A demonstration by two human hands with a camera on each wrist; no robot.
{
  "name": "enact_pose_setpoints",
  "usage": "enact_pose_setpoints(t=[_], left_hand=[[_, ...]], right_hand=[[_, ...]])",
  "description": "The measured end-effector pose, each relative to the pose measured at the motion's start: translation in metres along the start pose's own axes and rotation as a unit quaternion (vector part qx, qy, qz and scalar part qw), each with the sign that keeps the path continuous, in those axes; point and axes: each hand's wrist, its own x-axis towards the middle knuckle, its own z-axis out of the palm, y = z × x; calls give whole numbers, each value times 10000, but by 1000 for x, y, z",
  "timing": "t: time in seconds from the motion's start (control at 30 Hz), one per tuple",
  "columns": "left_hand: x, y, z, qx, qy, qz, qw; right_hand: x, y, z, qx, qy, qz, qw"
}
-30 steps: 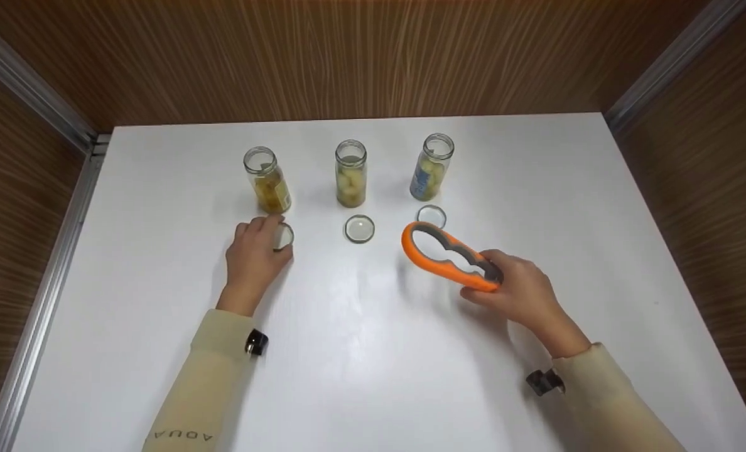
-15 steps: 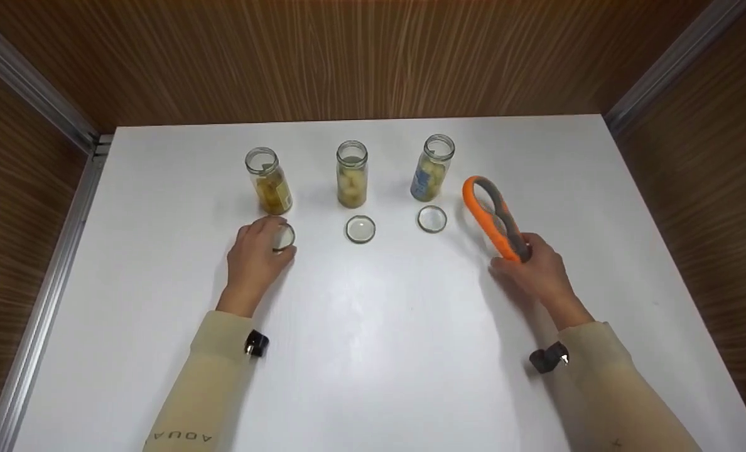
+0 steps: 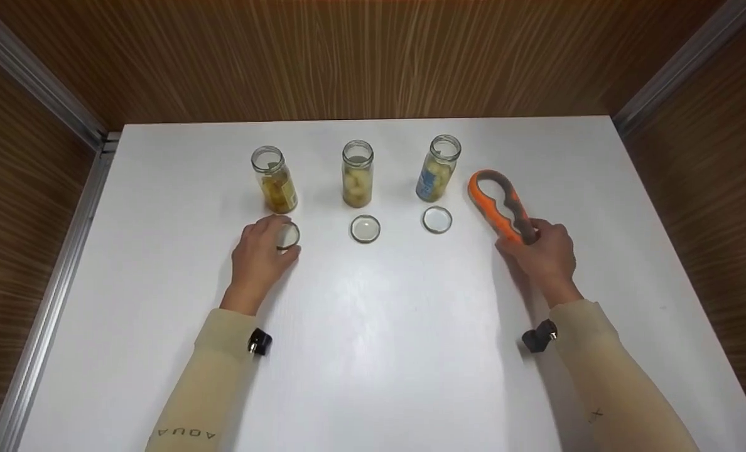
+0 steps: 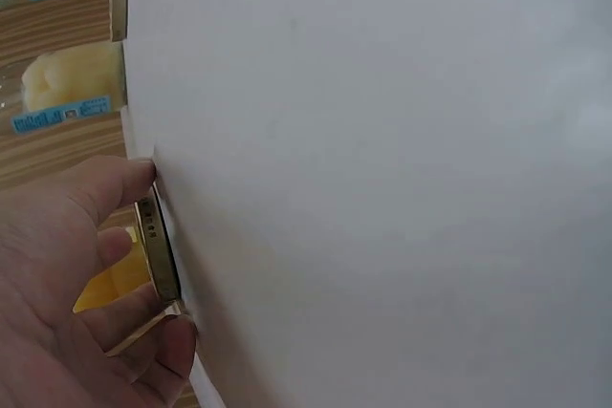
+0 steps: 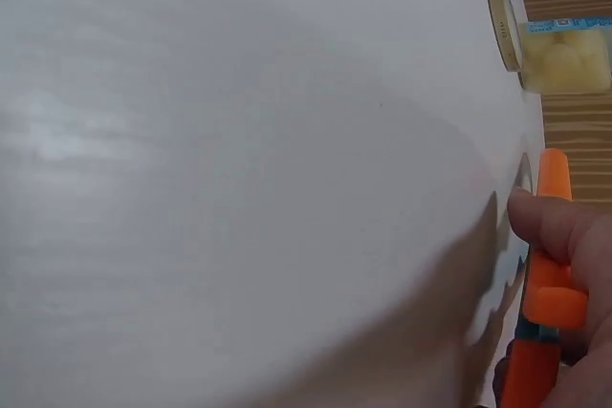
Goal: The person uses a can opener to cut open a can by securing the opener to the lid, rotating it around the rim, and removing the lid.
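Observation:
My left hand (image 3: 257,254) pinches a jar lid (image 3: 289,235) by its edge, thumb on the near side and fingers on the far side. The lid lies flat on the white table, its gold rim (image 4: 159,247) showing in the left wrist view. Just behind it stands an uncapped glass jar (image 3: 277,188) with yellow contents. At the right, my right hand (image 3: 547,254) grips the handle end of an orange and grey jar opener (image 3: 491,210), its looped end pointing away from me, low over the table.
A middle jar (image 3: 357,185) and a right jar (image 3: 436,179), both uncapped with pale contents, stand in a row with the first. In front of them lie a middle lid (image 3: 365,229) and a right lid (image 3: 437,220). Wood-grain panels (image 3: 373,59) enclose the table's back and sides.
My right hand has carried the jar opener rightward and away from me, turning its loop to point farther back and lowering it. The left hand has stayed at its lid.

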Motion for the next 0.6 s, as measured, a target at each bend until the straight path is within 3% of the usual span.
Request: enact_pose_setpoints(t=[0.37,0.6], left_hand=[[0,1,-1,-4,-97,2,10000],[-5,-5,-1,-58,-106,34,9999]], right_hand=[[8,17,10,-265,545,102,9981],[9,18,11,-355,447,-30,9984]])
